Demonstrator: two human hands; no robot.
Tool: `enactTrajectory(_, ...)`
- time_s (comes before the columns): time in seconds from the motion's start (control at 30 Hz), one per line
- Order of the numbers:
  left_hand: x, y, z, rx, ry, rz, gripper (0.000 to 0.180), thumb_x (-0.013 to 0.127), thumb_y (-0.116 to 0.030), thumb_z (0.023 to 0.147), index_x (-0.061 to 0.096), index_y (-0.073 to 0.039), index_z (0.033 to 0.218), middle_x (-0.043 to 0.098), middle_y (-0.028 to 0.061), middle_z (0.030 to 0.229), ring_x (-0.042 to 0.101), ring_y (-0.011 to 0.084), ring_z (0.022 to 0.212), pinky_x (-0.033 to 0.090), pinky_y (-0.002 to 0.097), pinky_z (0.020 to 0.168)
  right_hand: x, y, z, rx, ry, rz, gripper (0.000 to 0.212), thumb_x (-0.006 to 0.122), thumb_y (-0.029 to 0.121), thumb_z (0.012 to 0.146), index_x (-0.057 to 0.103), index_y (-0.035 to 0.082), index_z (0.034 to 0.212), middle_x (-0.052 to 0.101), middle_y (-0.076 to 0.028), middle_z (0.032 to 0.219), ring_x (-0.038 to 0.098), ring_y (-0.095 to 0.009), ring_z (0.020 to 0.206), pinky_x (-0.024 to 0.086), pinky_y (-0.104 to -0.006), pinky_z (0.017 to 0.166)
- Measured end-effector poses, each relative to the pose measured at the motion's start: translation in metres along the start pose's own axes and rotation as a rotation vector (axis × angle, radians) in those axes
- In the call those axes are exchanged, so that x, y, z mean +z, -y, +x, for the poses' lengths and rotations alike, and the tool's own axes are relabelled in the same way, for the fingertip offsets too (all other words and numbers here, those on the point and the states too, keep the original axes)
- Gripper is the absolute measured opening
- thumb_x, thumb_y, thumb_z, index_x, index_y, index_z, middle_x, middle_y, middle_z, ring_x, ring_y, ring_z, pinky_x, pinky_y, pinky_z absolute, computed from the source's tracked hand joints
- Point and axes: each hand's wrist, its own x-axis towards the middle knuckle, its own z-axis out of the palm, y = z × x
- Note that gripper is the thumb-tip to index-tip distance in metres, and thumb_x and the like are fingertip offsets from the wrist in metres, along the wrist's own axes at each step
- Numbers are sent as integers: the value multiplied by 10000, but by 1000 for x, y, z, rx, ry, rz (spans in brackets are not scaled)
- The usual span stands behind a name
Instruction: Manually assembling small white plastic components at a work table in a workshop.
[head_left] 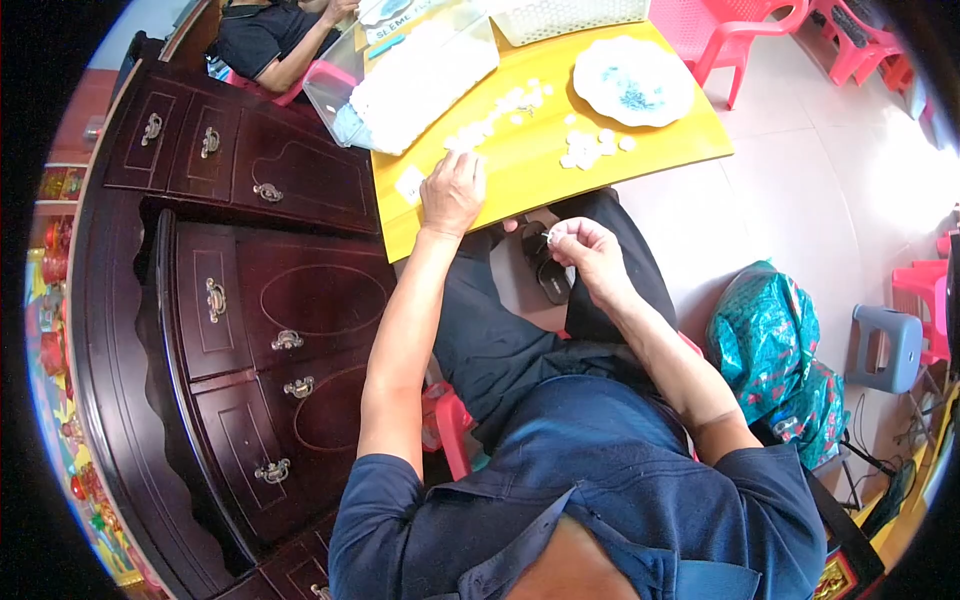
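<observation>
A dark wooden cabinet point(330, 290) occupies the left side of the view, and next to it stands a yellow table point(520, 177). On its far part there is a clear plastic box point(328, 98) with a white heap point(425, 85) inside, and to the right of it a white perforated basket point(570, 20). Nearer is a white plate point(590, 75) with wavy rim. A strip of loose white pieces point(513, 100) runs along the table, and a cluster of white discs point(580, 153) lies below the plate. The left hand point(453, 195) has its fingers bent down at the near end of this strip; I cannot tell whether it grasps any. The right hand point(590, 252), in the air off the near table edge, pinches a small white piece point(546, 237) between thumb and forefinger.
</observation>
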Motion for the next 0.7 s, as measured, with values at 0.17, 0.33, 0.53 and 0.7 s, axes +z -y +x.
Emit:
enactTrajectory(0.17,-7,-5,10,-148,-60,-103,102,628,-141,909,647,-61,969,662,135,879,665,327,778,536,418,682,2,0,-1,-3,-17,-7,35,664,83,923,674,57,944,658,32,820,574,-50,712,460,-205,672)
enactTrajectory(0.33,-7,-3,15,-785,-7,-907,91,595,-101,950,648,-30,973,664,47,800,607,129,592,503,269,555,2,2,-2,-1,-8,-6,40,661,85,923,675,57,948,661,28,826,576,-53,712,462,-205,674)
enactTrajectory(0.53,-17,-28,-11,-854,43,-1320,130,617,-101,959,651,-16,1051,624,10,799,562,67,577,494,215,523,0,5,-1,5,-18,5,50,654,92,927,673,61,961,672,21,850,589,-55,726,468,-203,690)
enactTrajectory(0.7,-26,-58,-40,-929,191,-1437,178,623,-100,977,654,0,1121,624,12,824,591,63,623,529,211,556,-1,3,-1,-11,5,9,47,644,99,941,678,74,962,680,24,863,600,-50,731,468,-200,690)
